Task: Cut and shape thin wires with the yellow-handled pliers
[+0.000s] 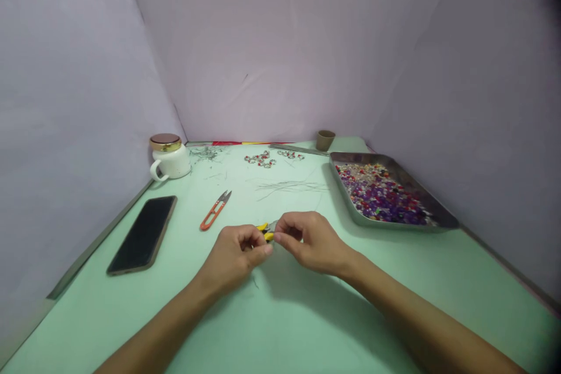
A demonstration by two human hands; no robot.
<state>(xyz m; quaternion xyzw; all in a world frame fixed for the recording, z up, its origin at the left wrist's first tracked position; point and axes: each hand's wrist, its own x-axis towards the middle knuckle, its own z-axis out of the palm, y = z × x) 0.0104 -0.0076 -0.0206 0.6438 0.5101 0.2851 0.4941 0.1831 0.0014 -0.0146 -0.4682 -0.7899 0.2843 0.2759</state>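
Observation:
My left hand point(239, 254) is closed in a pinch, thumb pressed against the curled fingers. Just to its right, my right hand point(313, 241) pinches too, its fingertips a short gap from the left thumb. Whatever the fingers hold is too small or too hidden to make out. Between and behind both hands shows a pair of yellow-handled pliers point(268, 236), mostly covered by the fingers. I cannot tell whether a hand touches them. Orange thread snips point(213, 214) lie left of the pliers. Thin wire strands point(289, 186) are spread on the table beyond my hands.
A metal tray point(363, 219) of mixed beads stands at right. Farther back are beaded pieces point(260, 159), a small brown cup point(325, 140) and a tangle of wire bits point(208, 153). On the left are a lidded white mug point(173, 162) and a phone point(144, 235). Pale walls enclose the table.

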